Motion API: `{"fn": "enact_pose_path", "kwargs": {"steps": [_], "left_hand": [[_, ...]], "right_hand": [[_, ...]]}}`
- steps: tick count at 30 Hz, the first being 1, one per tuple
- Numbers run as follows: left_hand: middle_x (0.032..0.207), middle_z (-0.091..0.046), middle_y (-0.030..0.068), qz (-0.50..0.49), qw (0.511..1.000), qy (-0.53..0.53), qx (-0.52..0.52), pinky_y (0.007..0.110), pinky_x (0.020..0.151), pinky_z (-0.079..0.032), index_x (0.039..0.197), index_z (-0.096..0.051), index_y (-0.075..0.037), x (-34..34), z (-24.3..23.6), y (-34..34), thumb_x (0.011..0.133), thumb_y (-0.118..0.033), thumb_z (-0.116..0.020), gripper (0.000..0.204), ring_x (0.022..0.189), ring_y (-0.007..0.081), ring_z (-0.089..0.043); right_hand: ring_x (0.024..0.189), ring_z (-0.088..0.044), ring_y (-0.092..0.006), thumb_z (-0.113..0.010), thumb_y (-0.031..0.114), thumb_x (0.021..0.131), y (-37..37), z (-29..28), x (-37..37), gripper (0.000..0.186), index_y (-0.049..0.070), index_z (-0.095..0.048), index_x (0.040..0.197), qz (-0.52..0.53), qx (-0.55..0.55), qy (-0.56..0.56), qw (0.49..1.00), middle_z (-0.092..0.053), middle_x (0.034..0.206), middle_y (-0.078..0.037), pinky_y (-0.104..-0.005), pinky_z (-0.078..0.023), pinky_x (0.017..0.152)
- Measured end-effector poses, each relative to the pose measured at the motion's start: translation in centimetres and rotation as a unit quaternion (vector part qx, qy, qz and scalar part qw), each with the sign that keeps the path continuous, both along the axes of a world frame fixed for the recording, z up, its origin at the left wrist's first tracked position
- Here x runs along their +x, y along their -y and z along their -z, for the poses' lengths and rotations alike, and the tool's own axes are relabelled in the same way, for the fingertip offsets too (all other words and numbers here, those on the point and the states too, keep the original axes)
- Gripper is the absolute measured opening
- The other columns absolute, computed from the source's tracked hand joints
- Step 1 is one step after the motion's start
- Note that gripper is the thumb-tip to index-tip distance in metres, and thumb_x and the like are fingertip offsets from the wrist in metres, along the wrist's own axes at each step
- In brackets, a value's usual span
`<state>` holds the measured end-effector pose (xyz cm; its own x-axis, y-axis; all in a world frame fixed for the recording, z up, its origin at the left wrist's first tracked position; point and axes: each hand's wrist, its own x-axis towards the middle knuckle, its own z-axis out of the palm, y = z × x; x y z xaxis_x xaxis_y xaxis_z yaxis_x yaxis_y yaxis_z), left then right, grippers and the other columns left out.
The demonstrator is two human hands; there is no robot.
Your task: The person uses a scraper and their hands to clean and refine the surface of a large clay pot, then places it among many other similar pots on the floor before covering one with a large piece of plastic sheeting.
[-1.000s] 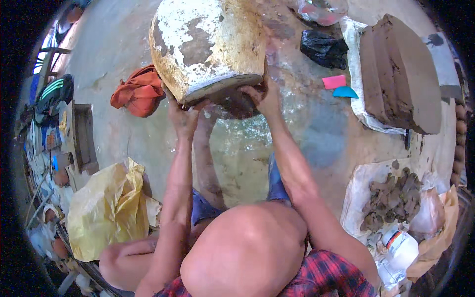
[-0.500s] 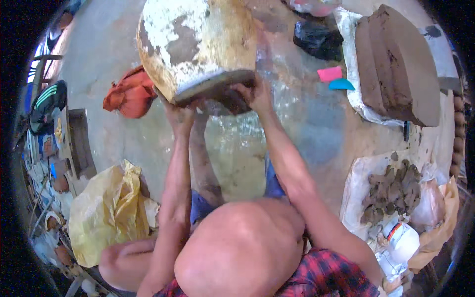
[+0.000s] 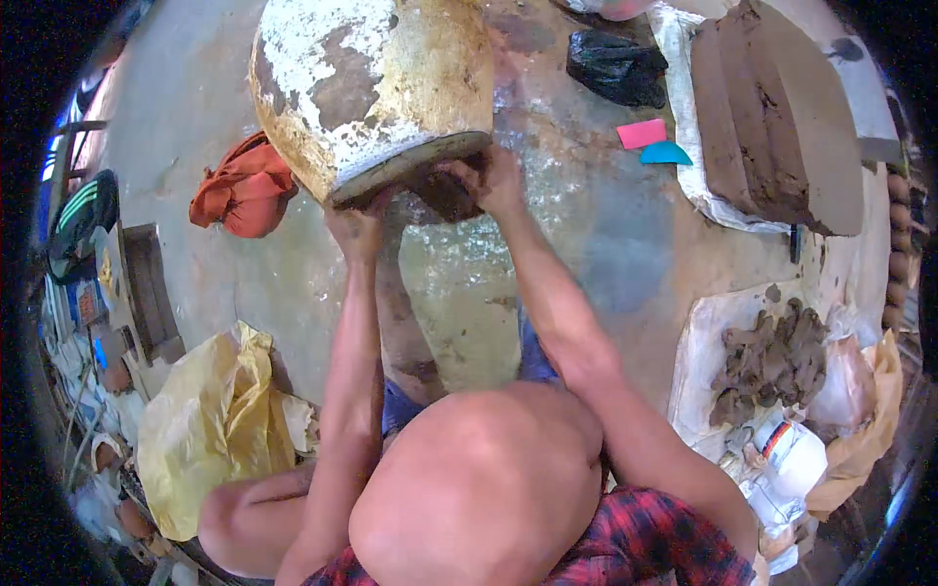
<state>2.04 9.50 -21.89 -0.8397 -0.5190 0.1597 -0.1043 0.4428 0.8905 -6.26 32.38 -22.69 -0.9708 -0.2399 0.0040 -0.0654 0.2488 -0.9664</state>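
You have a worn, grey-green floor (image 3: 440,337) spread around you, flecked with white near its middle and scuffed brown toward the right. On your right it carries a bluish patch (image 3: 630,249), and farther ahead a dark stain (image 3: 523,31). At your far left, pale daylight shows through a narrow gap (image 3: 51,158) beside a dark crossbar (image 3: 83,126). Along your right edge runs a row of rounded brown shapes (image 3: 897,239), too distorted to identify.
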Motion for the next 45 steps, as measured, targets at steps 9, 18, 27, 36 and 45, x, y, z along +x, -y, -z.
{"fn": "enact_pose_path", "kwargs": {"steps": [9, 18, 27, 36, 45], "left_hand": [[0.12, -0.075, 0.0111, 0.008, 0.982, -0.039, 0.184, 0.038, 0.098, -0.057, 0.128, -0.065, 0.002, -0.7, -0.7, -1.2, 0.071, -0.011, -0.1, 0.068, 0.109, 0.0239, -0.071], [0.114, -0.078, 0.0094, 0.034, 0.996, -0.08, 0.024, 0.037, 0.092, -0.058, 0.115, -0.075, 0.001, -0.9, 1.2, -2.0, 0.076, -0.018, -0.097, 0.049, 0.102, 0.0232, -0.074], [0.111, -0.078, 0.0106, 0.02, 0.996, -0.073, 0.043, 0.037, 0.095, -0.057, 0.113, -0.074, 0.003, -1.0, -0.8, -3.6, 0.077, -0.009, -0.095, 0.043, 0.099, 0.0232, -0.073], [0.124, -0.072, 0.0145, 0.07, 0.995, -0.04, 0.066, 0.039, 0.099, -0.056, 0.131, -0.063, 0.003, -0.1, 1.8, 0.0, 0.079, -0.01, -0.094, 0.062, 0.111, 0.0245, -0.07], [0.141, -0.062, 0.0175, 0.052, 0.993, 0.029, 0.098, 0.039, 0.103, -0.057, 0.138, -0.053, 0.0, 1.3, 1.1, 1.7, 0.073, -0.004, -0.095, 0.078, 0.122, 0.0301, -0.065]], "right_hand": [[0.099, -0.079, -0.0238, -0.093, 0.032, 0.082, 0.5, 0.9, 0.2, 0.045, 0.001, -0.076, 0.11, 0.035, -0.007, -0.011, 0.999, -0.082, 0.107, -0.014, -0.0387, -0.061, 0.089], [0.106, -0.075, -0.0385, -0.096, 0.058, 0.069, 0.1, 3.5, -0.8, 0.083, 0.005, -0.067, 0.127, 0.03, 0.117, 0.009, 0.993, -0.078, 0.113, -0.017, -0.049, -0.059, 0.096], [0.103, -0.075, -0.0415, -0.089, 0.076, 0.063, 1.5, 2.7, 0.2, 0.106, 0.004, -0.059, 0.135, 0.047, 0.133, 0.035, 0.989, -0.078, 0.109, -0.019, -0.0499, -0.06, 0.091], [0.107, -0.073, -0.0463, -0.091, 0.078, 0.057, 2.3, 1.3, 1.5, 0.131, 0.007, -0.042, 0.155, 0.06, 0.036, -0.103, 0.992, -0.075, 0.119, -0.023, -0.0555, -0.06, 0.09], [0.114, -0.073, -0.0374, -0.101, 0.059, 0.06, 4.6, -3.9, 1.6, 0.117, 0.0, -0.048, 0.145, 0.083, 0.184, 0.129, 0.971, -0.076, 0.123, -0.019, -0.0456, -0.059, 0.099]]}}
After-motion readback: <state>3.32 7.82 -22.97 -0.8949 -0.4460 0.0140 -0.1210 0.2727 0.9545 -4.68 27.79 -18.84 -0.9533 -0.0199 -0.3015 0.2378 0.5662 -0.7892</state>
